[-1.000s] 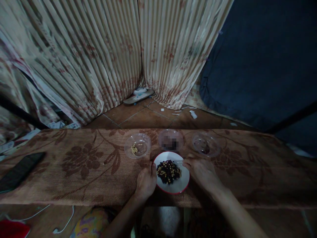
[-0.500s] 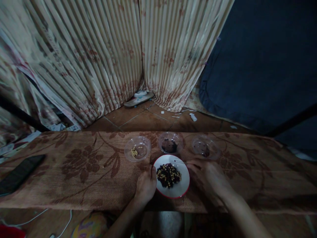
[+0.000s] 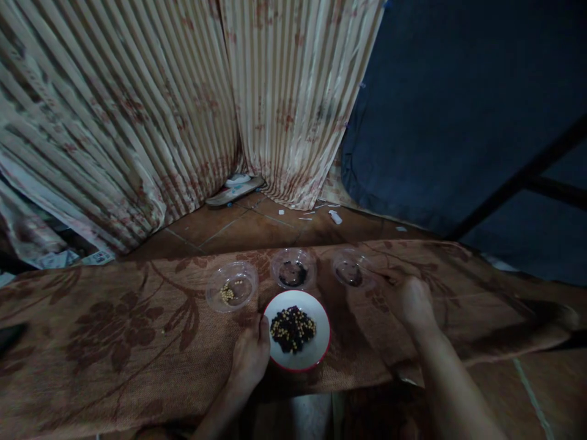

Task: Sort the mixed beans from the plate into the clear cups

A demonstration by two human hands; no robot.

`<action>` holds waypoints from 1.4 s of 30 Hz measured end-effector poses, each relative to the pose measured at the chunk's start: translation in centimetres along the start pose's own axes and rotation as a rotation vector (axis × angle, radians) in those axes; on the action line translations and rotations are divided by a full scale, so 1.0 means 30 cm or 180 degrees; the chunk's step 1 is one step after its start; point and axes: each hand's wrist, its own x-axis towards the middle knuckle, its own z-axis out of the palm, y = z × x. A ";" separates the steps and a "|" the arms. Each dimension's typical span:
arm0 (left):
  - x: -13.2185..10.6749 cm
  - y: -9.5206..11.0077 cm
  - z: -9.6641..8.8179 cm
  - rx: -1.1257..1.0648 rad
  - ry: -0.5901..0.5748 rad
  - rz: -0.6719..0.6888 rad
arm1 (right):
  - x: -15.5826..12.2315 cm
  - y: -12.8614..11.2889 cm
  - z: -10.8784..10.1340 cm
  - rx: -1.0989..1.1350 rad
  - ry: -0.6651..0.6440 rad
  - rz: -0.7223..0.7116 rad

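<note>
A white bowl with a red rim (image 3: 316, 357) sits on the brown floral cloth (image 3: 114, 330) and holds mixed dark and yellow beans (image 3: 292, 329). My left hand (image 3: 251, 357) is closed on the bowl's left rim. Behind the bowl stand three clear plastic cups. The left cup (image 3: 232, 286) holds a few yellow beans, the middle cup (image 3: 293, 269) dark beans, and the right cup (image 3: 351, 270) a few dark bits. My right hand (image 3: 413, 300) rests on the cloth just right of the right cup. Its fingers are curled, and what they hold is too dim to make out.
A striped curtain (image 3: 183, 104) hangs behind the table, with a sandal (image 3: 233, 190) on the tiled floor below it. A dark blue cloth (image 3: 458, 110) and a black bar (image 3: 518, 180) fill the right. A dark flat object (image 3: 9, 337) lies at the far left edge.
My right hand has left the bowl's right rim and moved right, to beside the right cup. The view has swung rightward. My left hand stays on the bowl.
</note>
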 end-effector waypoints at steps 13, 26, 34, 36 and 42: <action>-0.032 0.015 -0.011 0.0074 0.0051 -0.0015 | -0.095 -0.199 0.041 0.1505 -0.1173 -0.0571; -0.041 0.021 -0.031 0.0006 -0.0061 -0.0016 | -0.149 -0.326 0.074 0.0706 -0.1994 -0.1634; -0.031 0.007 -0.010 -0.0032 -0.0006 -0.0031 | -0.157 -0.337 0.093 0.0625 -0.2054 -0.1631; -0.031 0.007 -0.010 -0.0033 -0.0024 -0.0053 | -0.157 -0.338 0.096 0.0633 -0.2066 -0.1628; -0.032 0.015 -0.017 0.0011 -0.0071 -0.0007 | -0.159 -0.339 0.110 0.0677 -0.1997 -0.1648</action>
